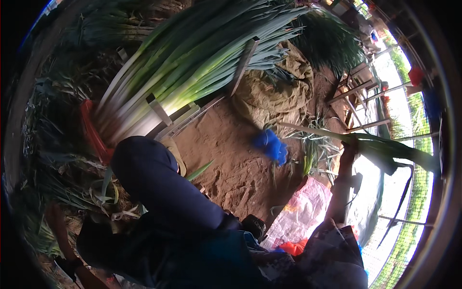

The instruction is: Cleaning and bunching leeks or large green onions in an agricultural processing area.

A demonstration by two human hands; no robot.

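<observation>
At the right, my right hand (351, 145) is raised and closed around a long green onion (382, 144). Its pale root end points left and its broad leaves trail right. My left hand (54, 216) is low at the far left, dark and blurred, beside loose green onions (45, 236); its fingers are too unclear to read. In front of my knee (137, 159), a thick bundle of green onions (180, 72) lies in a low frame with upright posts (243, 65), white ends toward me. A red plastic strip (92, 133) hangs by the white ends.
Brown sacking (278, 94) lies beyond the frame. On the dirt floor (223, 144) are blue plastic (270, 146), leaf scraps (317, 155) and a pinkish woven sack (303, 213). A wooden stool (355, 97) stands farther right, near mesh fencing (415, 180). More green onions (332, 39) are piled behind.
</observation>
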